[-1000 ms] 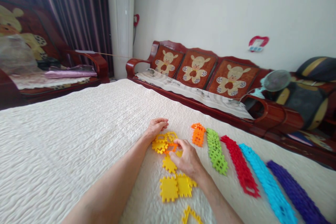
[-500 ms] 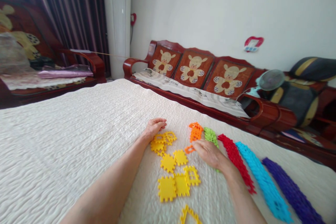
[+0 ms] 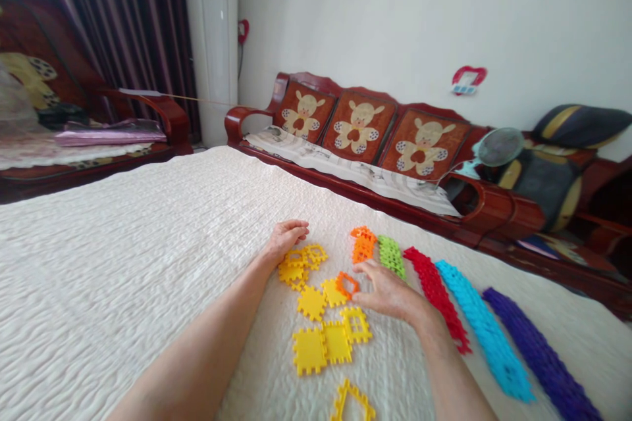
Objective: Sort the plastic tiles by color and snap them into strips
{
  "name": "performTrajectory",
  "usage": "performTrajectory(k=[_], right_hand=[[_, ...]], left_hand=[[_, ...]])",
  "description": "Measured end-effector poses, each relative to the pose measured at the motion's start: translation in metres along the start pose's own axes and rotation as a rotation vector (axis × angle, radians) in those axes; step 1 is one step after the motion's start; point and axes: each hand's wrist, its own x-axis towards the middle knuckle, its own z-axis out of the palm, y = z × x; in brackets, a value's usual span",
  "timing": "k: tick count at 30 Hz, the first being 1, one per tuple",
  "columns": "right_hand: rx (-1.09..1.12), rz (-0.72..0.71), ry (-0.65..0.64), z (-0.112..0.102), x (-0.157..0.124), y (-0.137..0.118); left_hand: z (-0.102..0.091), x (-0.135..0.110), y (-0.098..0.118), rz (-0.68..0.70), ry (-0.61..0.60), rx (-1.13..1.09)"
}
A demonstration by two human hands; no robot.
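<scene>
My left hand [image 3: 287, 235] rests on the bedspread at the far edge of the yellow pile, holding nothing, its fingers loosely bent and a little apart. My right hand [image 3: 388, 289] is open, thumb and forefinger spread beside an orange frame-shaped toy building piece [image 3: 340, 284]. That piece overlaps a yellow square piece [image 3: 332, 293]. Other toothed yellow pieces [image 3: 310, 347] lie between my forearms, some solid, some with window openings. Just beyond my right hand is a stack of orange pieces [image 3: 364, 250].
To the right lie rows of green [image 3: 392, 255], red [image 3: 437, 296], light blue [image 3: 486, 332] and purple pieces [image 3: 540, 355] on the white quilted bedspread [image 3: 148, 256]. A wooden sofa [image 3: 345, 179] with bear cushions stands beyond, near a small fan [image 3: 500, 147].
My right hand has carried the orange frame piece left from beside the orange stack to the yellow pieces, and its fingers have spread. My left hand stays by the pile. The view has shifted slightly.
</scene>
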Motion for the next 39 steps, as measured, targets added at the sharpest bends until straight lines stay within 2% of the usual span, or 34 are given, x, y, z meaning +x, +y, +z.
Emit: performTrajectory(k=[5, 10, 17, 21, 25, 27, 29, 33, 35, 37, 39], right_hand=[[-0.021, -0.052, -0.036, 0.015, 0.003, -0.003], [-0.015, -0.065, -0.036, 0.018, 0.003, -0.003], [-0.071, -0.07, 0.041, 0.022, 0.004, 0.003], [-0.09, -0.015, 0.083, 0.02, 0.004, 0.0], [-0.087, 0.146, 0.149, 0.014, 0.005, -0.007], [-0.071, 0.211, 0.127, 0.009, 0.004, -0.009], [-0.052, 0.196, 0.077, 0.004, 0.002, -0.007], [-0.011, -0.05, -0.001, 0.004, 0.0, -0.001], [0.0, -0.125, -0.03, 0.009, 0.002, 0.0], [-0.025, -0.083, -0.049, 0.014, 0.004, 0.0], [-0.056, 0.037, -0.053, 0.015, 0.005, 0.0]], left_hand=[[0.0, 0.002, -0.002, -0.023, 0.0, -0.011], [0.0, 0.002, -0.002, -0.032, -0.002, 0.004], [-0.001, 0.004, -0.004, -0.038, -0.011, -0.003], [-0.002, 0.005, -0.007, -0.027, -0.012, 0.002], [-0.002, 0.005, -0.007, -0.016, -0.019, 0.005], [-0.002, 0.004, -0.007, -0.016, -0.02, 0.009], [-0.002, 0.004, -0.006, -0.018, -0.015, 0.009], [-0.001, 0.002, -0.004, -0.016, -0.018, 0.012], [-0.001, 0.002, -0.004, -0.015, -0.017, 0.023], [-0.001, 0.002, -0.005, -0.015, -0.016, 0.035], [-0.001, 0.002, -0.005, -0.012, -0.016, 0.045]])
